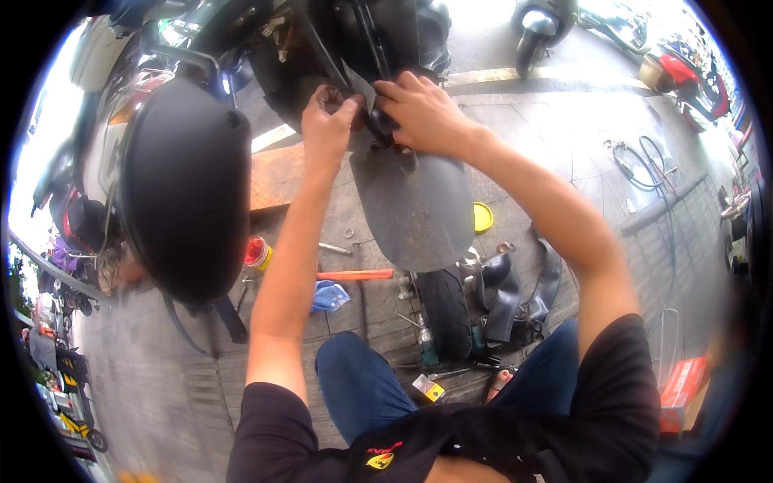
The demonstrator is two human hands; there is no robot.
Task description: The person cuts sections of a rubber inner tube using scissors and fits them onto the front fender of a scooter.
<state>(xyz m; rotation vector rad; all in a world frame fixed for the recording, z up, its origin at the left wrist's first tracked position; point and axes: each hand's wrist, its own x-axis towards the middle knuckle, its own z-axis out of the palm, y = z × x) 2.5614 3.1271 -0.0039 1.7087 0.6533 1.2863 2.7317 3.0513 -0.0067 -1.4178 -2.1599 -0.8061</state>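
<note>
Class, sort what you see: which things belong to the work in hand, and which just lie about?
Likely belonging: thin pale-grey piece between the left hand and right hand; smooth grey rounded panel below them.

Apparently just lying about: crumpled blue cloth; long orange-red bar; round yellow lid; small yellow-and-white packet.

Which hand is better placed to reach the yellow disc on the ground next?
Probably the right hand: the yellow disc lies right of the grey flap, and the left hand is farther left.

The seat (185, 193) is left of the mudguard (415, 213), the lid (483, 217) right.
</note>
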